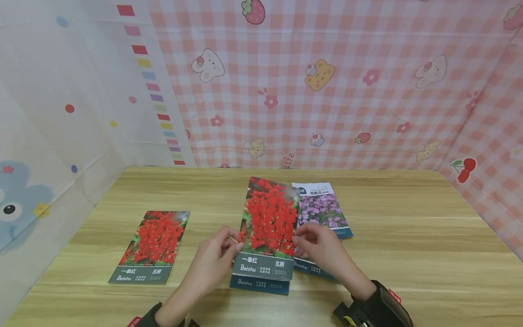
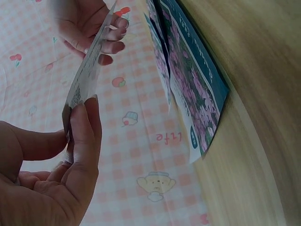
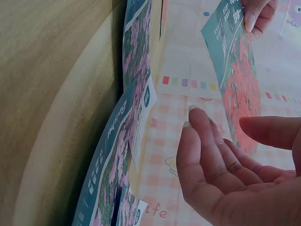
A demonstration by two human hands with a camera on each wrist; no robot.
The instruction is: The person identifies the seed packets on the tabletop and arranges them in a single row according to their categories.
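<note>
My left hand (image 1: 215, 258) pinches a red-flower seed packet (image 1: 269, 218) by its left edge, thumb on one face and fingers on the other. In the left wrist view this packet (image 2: 87, 70) appears nearly edge-on, its printed back showing. Beside its right edge is my right hand (image 1: 320, 247); in the right wrist view that hand (image 3: 235, 174) has its thumb and loosely bent fingers well apart. Beneath the raised packet, a teal-bottomed packet (image 1: 259, 284) is mostly hidden. Purple-flower packets (image 1: 323, 211) lie on the table to the right, partly covered by the hand and held packet.
Another red-flower packet (image 1: 153, 240) lies flat at the left of the wooden table (image 1: 408, 227). Pink checked cloth (image 1: 347, 104) hangs along the back and right, with pale patterned cloth (image 1: 94, 68) at the left. Dark bands with devices (image 1: 377, 306) are on both wrists.
</note>
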